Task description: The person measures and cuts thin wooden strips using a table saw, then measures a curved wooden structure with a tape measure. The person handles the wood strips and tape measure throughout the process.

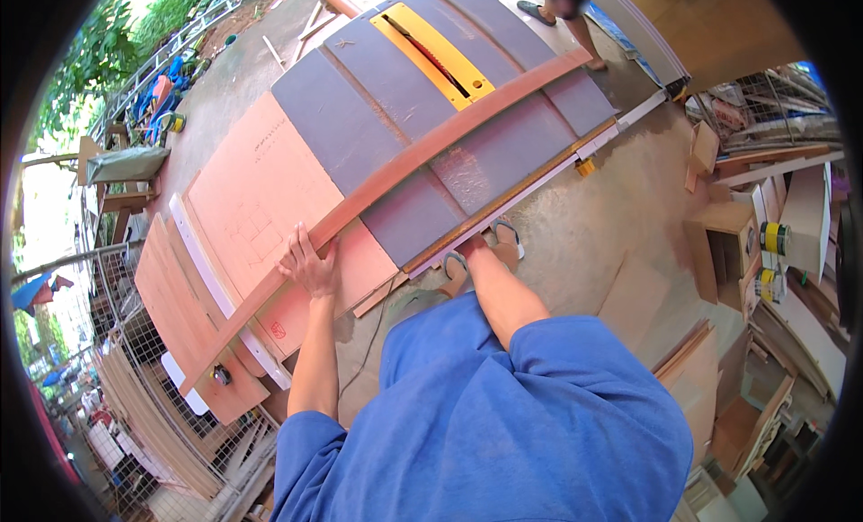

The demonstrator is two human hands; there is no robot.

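Observation:
A long reddish wooden strip (395, 181) lies slantwise across the grey table saw top (378, 100) and the pinkish plywood panel (261, 185) to its left. My left hand (308, 261) grips the strip towards its left part, with fingers over it and the thumb at its near side. My right hand reaches under the front edge of the saw table; its fingers are hidden there, and only the wrist and forearm (503, 284) show. Beyond the strip, a yellow insert plate (431, 55) surrounds the dark blade slot.
A rail (512, 199) runs along the saw's near edge. A tape measure (221, 375) lies on a board at the left. Another person's leg and sandal (537, 13) show at the far right. Wooden boxes (719, 243) and offcuts crowd the right side. A cable (364, 347) trails over the floor.

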